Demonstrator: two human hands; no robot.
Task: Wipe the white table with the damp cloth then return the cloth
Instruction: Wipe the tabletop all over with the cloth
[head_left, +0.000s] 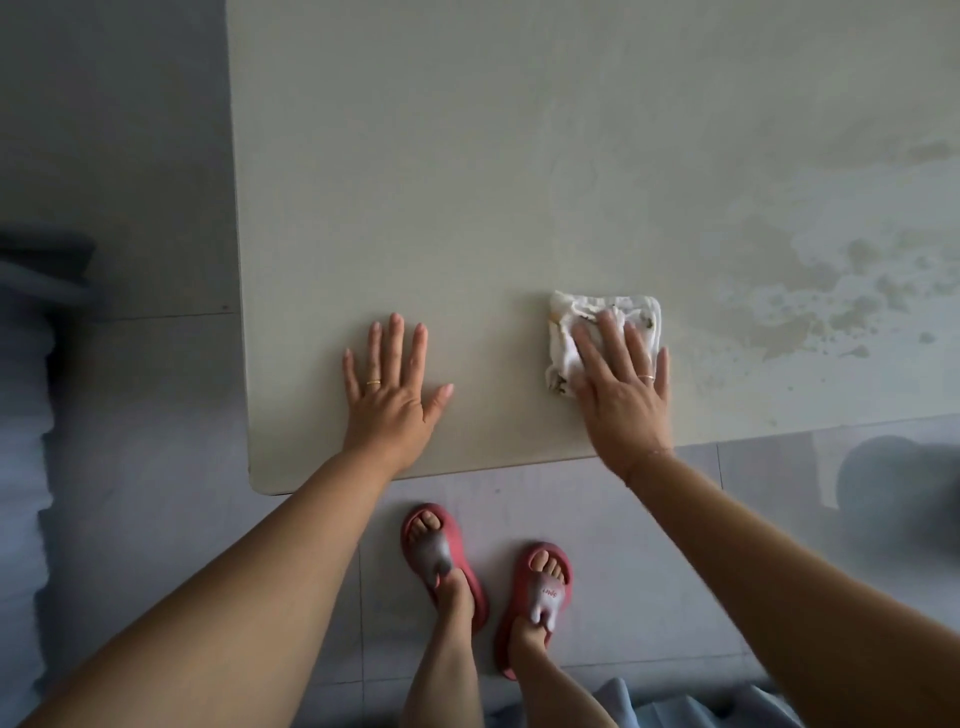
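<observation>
The right hand (621, 387) pressed the cloth (605, 332) flat, fingers (589, 345) spread; the left hand (392, 387) lay splayed on the tabletop (467, 156). Soiled cloth risked smearing grime.

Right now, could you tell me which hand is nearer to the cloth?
Right. The right hand lies flat on the cloth; the left hand rests flat on the white table, apart from it.
</observation>
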